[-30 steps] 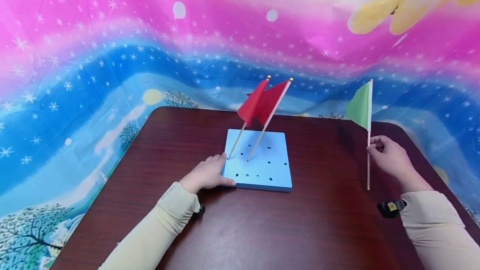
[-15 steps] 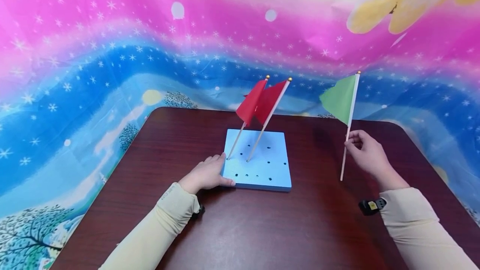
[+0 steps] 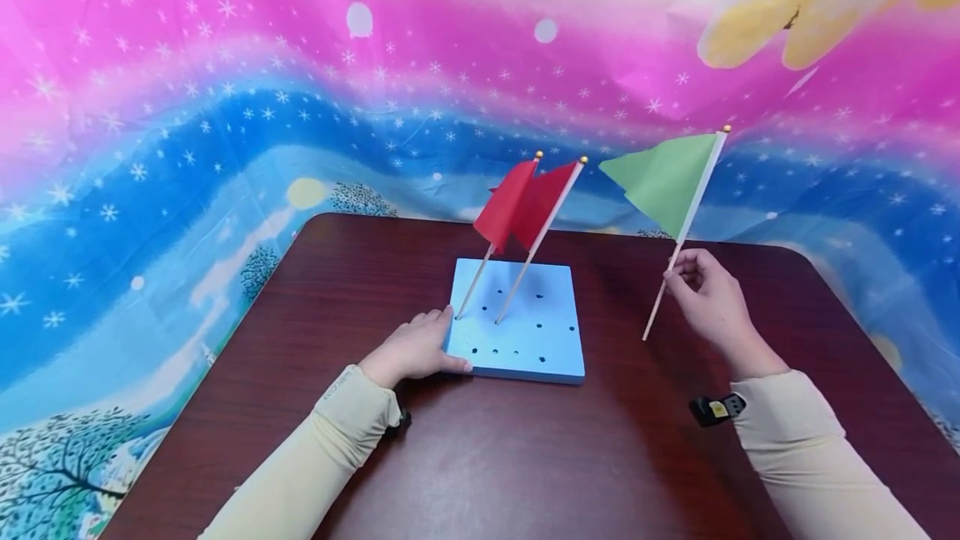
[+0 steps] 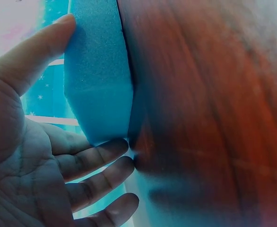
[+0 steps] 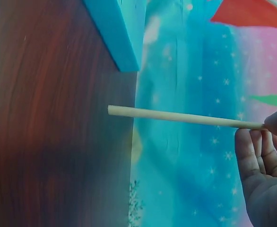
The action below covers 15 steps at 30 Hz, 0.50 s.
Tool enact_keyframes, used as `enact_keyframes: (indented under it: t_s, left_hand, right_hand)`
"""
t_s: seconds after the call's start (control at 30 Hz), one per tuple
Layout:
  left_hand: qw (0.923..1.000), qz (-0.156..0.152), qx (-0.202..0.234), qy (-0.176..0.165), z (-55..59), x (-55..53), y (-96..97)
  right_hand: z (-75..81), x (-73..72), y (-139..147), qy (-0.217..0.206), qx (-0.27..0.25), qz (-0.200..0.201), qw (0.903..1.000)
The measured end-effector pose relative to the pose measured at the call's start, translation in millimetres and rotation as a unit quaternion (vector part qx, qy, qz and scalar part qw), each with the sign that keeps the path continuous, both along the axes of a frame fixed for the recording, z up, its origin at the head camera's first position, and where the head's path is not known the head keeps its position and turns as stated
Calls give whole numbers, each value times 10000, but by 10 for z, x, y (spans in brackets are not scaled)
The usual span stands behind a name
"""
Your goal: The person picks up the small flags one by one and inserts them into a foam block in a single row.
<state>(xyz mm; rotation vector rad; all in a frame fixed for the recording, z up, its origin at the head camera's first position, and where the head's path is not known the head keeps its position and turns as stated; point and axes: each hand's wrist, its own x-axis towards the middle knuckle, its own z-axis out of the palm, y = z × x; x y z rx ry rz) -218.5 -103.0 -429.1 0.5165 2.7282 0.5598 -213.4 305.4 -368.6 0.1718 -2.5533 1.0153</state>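
Observation:
A pale blue foam board [image 3: 517, 344] with several small holes lies flat on the table. Two small red flags [image 3: 497, 205] [image 3: 546, 205] on wooden sticks stand in it, leaning right. My left hand [image 3: 412, 347] rests at the board's front left corner; in the left wrist view the thumb [image 4: 44, 45] touches one face and the fairly straight fingers [image 4: 105, 153] another. My right hand [image 3: 712, 298] pinches the stick of a green flag [image 3: 667, 177] between thumb and fingers, right of the board. The stick's bare lower end [image 5: 124, 110] points down, tilted left, apart from the board.
The dark reddish-brown wooden table [image 3: 525, 457] has rounded far corners. Behind it hangs a colourful printed cloth [image 3: 450, 90] in pink and blue with snowflakes. Each wrist wears a dark strap device, such as the right one [image 3: 717, 409].
My right hand has carried the green flag leftward and slightly up towards the board, and its stick has gone from upright to tilted. The left hand, board and red flags stay where they were.

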Motion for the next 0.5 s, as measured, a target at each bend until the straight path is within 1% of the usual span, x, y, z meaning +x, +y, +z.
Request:
enact_keyframes:
  t_s: [0.2, 0.37, 0.5]
  left_hand:
    - [10000, -15, 3, -8, -17, -15, -1]
    - [10000, -25, -35, -29, -30, -15, -2]
    - [10000, -13, -38, -5, -20, -9, -1]
  right_hand:
    - [-33, -32, -191, 127, -454, 142, 9988]
    - [-45, -72, -371, 186, -922, 381, 9948]
    - [-48, -91, -509, 146, -1157, 549, 9917]
